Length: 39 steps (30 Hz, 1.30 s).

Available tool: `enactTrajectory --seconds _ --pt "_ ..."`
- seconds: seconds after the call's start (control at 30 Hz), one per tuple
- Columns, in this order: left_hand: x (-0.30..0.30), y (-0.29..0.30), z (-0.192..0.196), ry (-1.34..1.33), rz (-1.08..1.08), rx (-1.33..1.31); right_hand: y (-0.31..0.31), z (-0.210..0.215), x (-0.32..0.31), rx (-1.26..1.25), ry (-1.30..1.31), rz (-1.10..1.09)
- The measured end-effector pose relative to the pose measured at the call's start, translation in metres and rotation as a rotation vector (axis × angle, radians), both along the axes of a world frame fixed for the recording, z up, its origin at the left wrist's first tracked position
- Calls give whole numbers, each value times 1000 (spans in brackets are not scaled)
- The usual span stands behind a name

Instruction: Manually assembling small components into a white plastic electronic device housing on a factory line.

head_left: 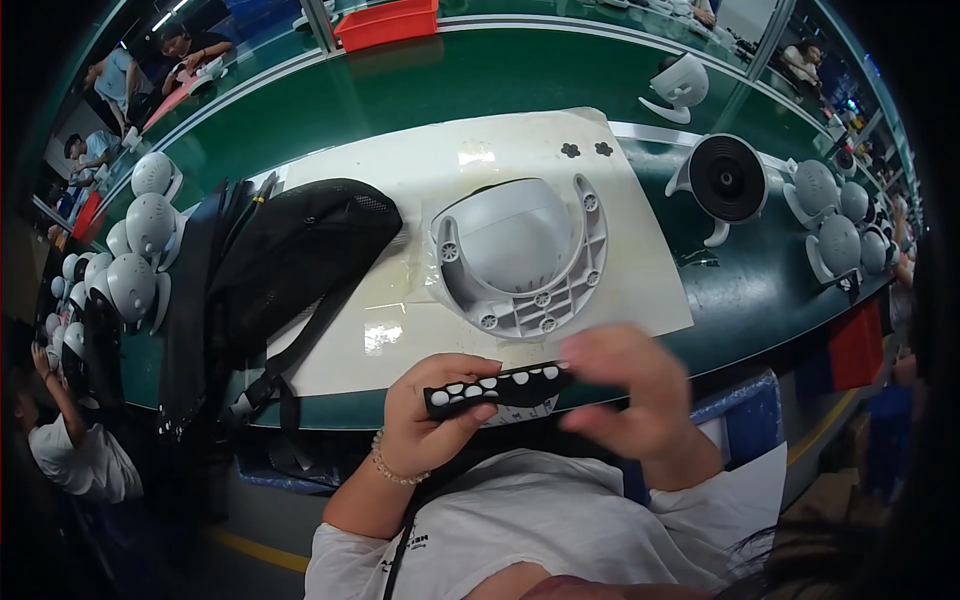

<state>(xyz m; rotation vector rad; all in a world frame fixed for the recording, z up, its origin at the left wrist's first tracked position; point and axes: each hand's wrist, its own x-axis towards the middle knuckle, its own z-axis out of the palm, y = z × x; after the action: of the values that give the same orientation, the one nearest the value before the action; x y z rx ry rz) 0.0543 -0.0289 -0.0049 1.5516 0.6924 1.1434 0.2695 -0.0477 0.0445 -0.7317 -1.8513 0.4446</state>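
Note:
My left hand (428,413) grips a black strip (508,387) with rows of white round spots, held in front of my body at the near table edge. My right hand (640,395) is beside the strip's right end, thumb and fingers apart; motion blurs it, and contact with the strip is unclear. Beyond the hands, a rounded white shell (520,240) with a U-shaped ribbed base (590,265) lies on a cream mat (375,335). Small round recesses show along the base. Two small black flower-shaped pieces (571,150) lie at the mat's far right.
A black mesh bag (310,240) with straps covers the mat's left side. White rounded units (150,225) crowd the far left; similar ones (838,245) stand right. Nearer on the right is a unit with a black ringed disc (727,178). A red bin (388,24) sits at the back.

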Motion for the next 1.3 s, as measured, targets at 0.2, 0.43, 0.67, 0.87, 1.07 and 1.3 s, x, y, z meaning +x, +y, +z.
enactTrajectory --seconds 0.2,0.43,0.67,0.87,1.07,1.3 --pt "5 -3 -1 35 47 172 7 -10 -4 -36 -132 -10" --pt "6 -14 0 56 87 -20 5 -18 -3 4 -106 -21" --pt "5 -16 -2 100 113 -88 4 -24 0 245 -91 -54" --pt "8 -10 0 193 164 269 4 -11 -10 -14 30 37" --pt "9 -10 6 260 180 293 8 -16 -14 82 -159 -3" --pt "8 -8 6 241 153 361 6 -16 -13 -9 -93 52"
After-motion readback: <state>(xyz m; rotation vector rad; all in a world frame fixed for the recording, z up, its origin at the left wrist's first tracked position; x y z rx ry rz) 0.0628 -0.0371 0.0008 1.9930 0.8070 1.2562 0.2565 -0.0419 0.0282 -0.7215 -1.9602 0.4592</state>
